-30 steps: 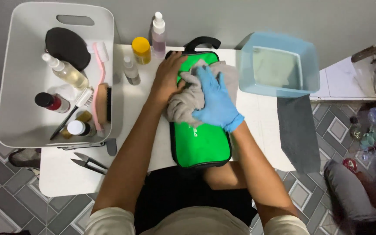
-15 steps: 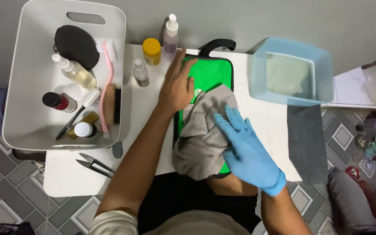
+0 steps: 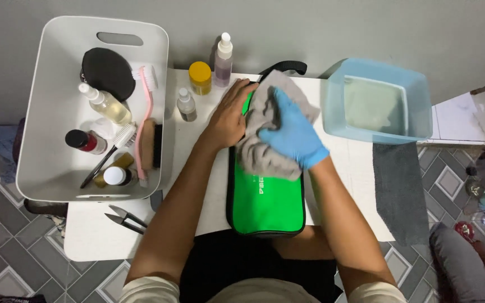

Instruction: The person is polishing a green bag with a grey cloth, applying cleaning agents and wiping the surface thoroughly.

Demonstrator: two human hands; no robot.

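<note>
Your right hand [image 3: 292, 134], in a blue glove, presses flat on a grey cloth [image 3: 265, 134] spread over the upper half of the green bag [image 3: 265, 196], fingers laid open rather than closed around it. Your bare left hand [image 3: 228, 118] rests open against the bag's left edge, steadying it. The bag lies lengthwise in the middle of the white tabletop [image 3: 94, 238], between a white tray [image 3: 57, 185] of brushes and bottles and a blue basin [image 3: 380, 101] of water.

The right hand [image 3: 290, 132] wears a light blue glove reaching the wrist. The left hand [image 3: 228, 118] is bare. Both forearms are uncovered below short pale sleeves [image 3: 147, 290].
</note>
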